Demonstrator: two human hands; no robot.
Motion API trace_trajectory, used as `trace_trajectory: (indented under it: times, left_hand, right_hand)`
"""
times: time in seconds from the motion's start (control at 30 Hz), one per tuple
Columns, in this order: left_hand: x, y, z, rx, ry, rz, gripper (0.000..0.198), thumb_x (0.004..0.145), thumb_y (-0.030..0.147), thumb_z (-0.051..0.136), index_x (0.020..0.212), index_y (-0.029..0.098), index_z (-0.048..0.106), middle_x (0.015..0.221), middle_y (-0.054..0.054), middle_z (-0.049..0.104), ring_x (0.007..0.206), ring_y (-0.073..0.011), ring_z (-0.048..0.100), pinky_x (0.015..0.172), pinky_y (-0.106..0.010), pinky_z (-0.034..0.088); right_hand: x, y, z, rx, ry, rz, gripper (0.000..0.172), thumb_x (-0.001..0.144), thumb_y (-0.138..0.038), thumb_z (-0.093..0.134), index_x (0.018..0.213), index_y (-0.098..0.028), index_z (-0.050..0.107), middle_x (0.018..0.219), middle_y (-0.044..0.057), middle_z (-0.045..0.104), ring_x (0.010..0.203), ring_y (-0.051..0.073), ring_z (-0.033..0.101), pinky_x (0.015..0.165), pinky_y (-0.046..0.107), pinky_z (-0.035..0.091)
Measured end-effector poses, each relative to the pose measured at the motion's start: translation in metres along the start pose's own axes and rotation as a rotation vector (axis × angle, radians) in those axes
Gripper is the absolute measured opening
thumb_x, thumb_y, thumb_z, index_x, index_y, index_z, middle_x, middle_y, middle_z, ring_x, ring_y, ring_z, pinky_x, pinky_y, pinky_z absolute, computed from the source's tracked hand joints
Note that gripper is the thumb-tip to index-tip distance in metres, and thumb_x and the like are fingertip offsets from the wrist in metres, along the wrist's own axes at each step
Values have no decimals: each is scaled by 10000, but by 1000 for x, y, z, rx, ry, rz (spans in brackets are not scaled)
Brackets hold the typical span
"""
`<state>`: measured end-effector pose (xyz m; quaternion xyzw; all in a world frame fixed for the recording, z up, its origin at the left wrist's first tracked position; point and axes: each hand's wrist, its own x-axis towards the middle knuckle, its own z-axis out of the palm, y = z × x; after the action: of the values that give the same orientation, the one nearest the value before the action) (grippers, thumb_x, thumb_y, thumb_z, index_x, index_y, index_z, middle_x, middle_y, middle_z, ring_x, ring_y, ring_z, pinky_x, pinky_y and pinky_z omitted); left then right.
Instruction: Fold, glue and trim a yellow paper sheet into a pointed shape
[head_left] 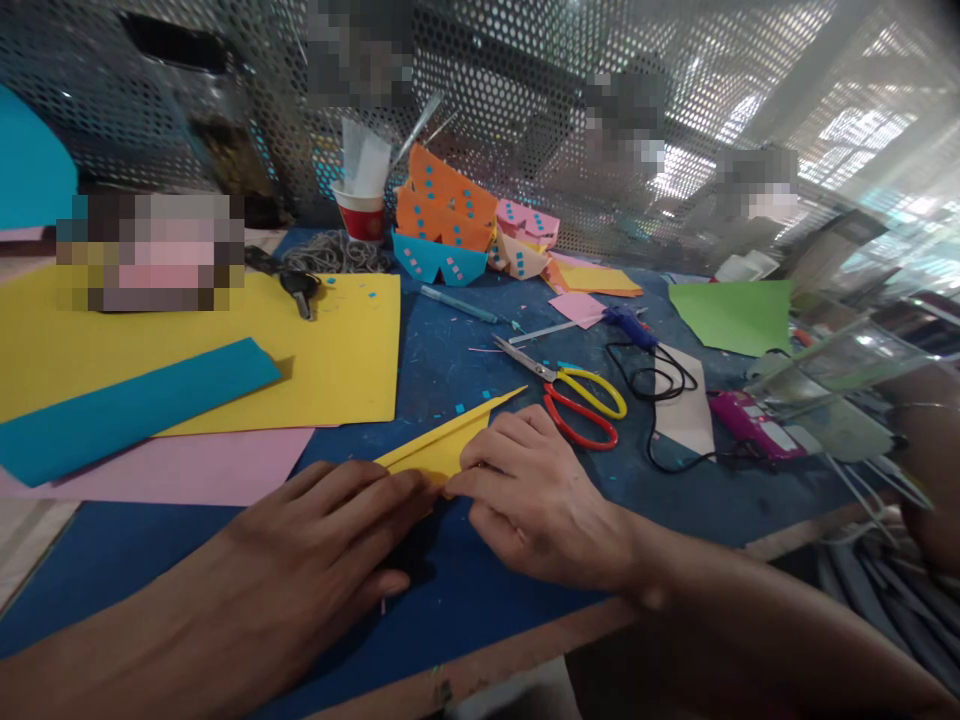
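Observation:
A piece of yellow paper (pixel 433 456) with a narrow folded strip along its far edge lies on the blue tabletop. My left hand (pixel 330 540) rests on its near left part, fingers stretched out and lying flat. Curled fingers of my right hand (pixel 536 495) pinch the paper near its lower edge, close to the left fingertips. Both hands hide much of the lower part. Just beyond my right hand lie scissors (pixel 559 380) with one yellow and one red handle, blades apart.
Left are yellow sheets (pixel 352 370), a folded blue strip (pixel 150 405) and pink paper (pixel 255 465). Behind stand a paper cup (pixel 361 215) and orange paper pieces (pixel 442 200). Right are a glue gun (pixel 630 325) with black cord, green paper (pixel 735 315) and a person's arm (pixel 930 450).

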<state>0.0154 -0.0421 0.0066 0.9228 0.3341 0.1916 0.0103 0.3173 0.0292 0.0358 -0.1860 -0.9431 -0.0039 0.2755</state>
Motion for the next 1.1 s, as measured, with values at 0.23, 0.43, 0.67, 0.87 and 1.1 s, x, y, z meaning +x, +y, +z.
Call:
trace_trajectory:
  times: [0.23, 0.43, 0.67, 0.87, 1.1]
  left_hand:
    - [-1, 0, 1, 31, -17, -3, 454, 1319, 455, 539, 1705, 266, 684, 1493, -71, 860, 1218, -295, 789, 1012, -419, 634]
    - [2, 4, -2, 25, -35, -18, 413, 1313, 366, 536, 1688, 265, 676, 1506, -59, 853, 1217, -286, 782, 1009, -409, 619]
    - [1, 3, -1, 110, -26, 58, 386, 1290, 336, 543, 1609, 236, 737, 1478, -86, 858, 1257, -318, 764, 1000, -458, 592]
    - [4, 8, -5, 153, -58, 54, 354, 1297, 293, 505, 1559, 237, 737, 1469, -73, 856, 1272, -314, 763, 992, -466, 603]
    - [4, 11, -2, 117, -27, 15, 417, 1325, 419, 514, 1652, 231, 693, 1480, -83, 855, 1239, -295, 780, 1027, -445, 610]
  right_hand:
    - [1, 0, -1, -4, 4, -29, 261, 1130, -70, 632, 1041, -187, 848, 1050, 37, 781, 992, 228, 627, 899, 453, 380]
    - [2, 0, -5, -73, -42, -75, 253, 1172, -128, 654, 1021, -201, 843, 1047, 43, 786, 1007, 244, 612, 911, 455, 384]
    - [2, -4, -5, -182, -52, -152, 292, 1216, -135, 659, 983, -226, 811, 983, 18, 792, 978, 245, 581, 927, 454, 388]
    - [2, -5, -7, -161, -81, -152, 281, 1223, -143, 643, 1000, -215, 798, 985, 22, 796, 982, 247, 581, 935, 460, 397]
    - [-4, -4, -4, -126, -101, -99, 232, 1195, -168, 641, 1056, -219, 820, 1040, 42, 840, 1010, 256, 623, 968, 468, 405]
